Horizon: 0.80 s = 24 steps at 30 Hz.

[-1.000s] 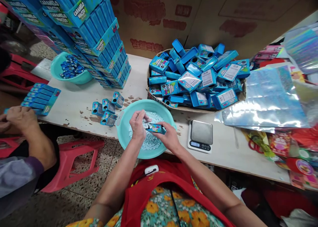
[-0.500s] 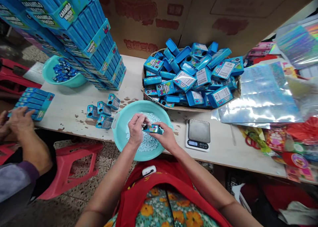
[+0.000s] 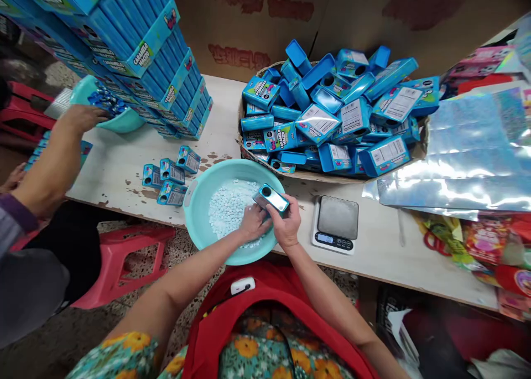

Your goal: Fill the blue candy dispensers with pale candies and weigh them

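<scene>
Small pale-blue candies (image 3: 226, 204) lie in a turquoise plastic bowl (image 3: 197, 224) in front of me. My left hand (image 3: 254, 224) is down in the bowl among these candies, its fingers stretched out and slightly apart, the tips partly hidden. Just above it, my right hand (image 3: 288, 222) grips a small blue candy box (image 3: 272, 197) between thumb and fingers. The box is tilted over the bowl's right side, with a dark round spot on its upward face. Several similar filled-looking boxes (image 3: 171, 193) stand on the table left of the bowl.
A cardboard tray (image 3: 421, 141) heaped with blue boxes sits behind the bowl. A digital scale (image 3: 338, 218) is at right, beside silvery sheets (image 3: 456, 157). Stacked display cartons (image 3: 166, 86) rise at left. A co-worker's hand (image 3: 85, 116) is at another bowl (image 3: 124, 125) of blue-wrapped candies.
My left hand has gone from the box's end down into the candies. My right hand has shifted right and turned the box. The co-worker's hand has moved to the wrapped candies.
</scene>
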Each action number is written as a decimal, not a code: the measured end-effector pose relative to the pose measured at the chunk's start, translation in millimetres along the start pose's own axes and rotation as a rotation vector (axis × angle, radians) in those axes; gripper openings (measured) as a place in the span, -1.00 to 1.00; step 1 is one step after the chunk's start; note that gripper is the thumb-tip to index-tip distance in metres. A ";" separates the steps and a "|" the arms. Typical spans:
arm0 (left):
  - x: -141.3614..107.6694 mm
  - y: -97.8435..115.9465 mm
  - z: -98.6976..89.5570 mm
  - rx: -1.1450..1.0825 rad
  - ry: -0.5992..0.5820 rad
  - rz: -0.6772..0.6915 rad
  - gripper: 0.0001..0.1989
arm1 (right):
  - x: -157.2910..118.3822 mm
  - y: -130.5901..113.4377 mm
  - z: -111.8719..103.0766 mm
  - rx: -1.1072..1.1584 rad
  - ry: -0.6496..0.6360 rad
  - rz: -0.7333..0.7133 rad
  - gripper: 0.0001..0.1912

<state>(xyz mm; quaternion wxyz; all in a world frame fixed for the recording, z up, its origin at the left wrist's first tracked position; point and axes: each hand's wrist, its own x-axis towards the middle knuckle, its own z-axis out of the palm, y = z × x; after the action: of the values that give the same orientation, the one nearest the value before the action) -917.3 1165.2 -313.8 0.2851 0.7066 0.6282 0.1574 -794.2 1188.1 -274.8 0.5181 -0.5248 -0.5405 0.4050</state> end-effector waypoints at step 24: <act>-38.5 18.7 -116.8 -1.164 0.391 -0.490 -0.70 | -14.5 -29.1 -5.0 -0.170 -0.420 -0.086 -0.66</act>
<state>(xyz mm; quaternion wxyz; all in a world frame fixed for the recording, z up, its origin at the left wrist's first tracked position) -976.4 1150.7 -205.3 0.5288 0.2323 0.6233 0.5271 -794.9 1169.7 -247.4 0.3650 -0.4473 -0.6906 0.4357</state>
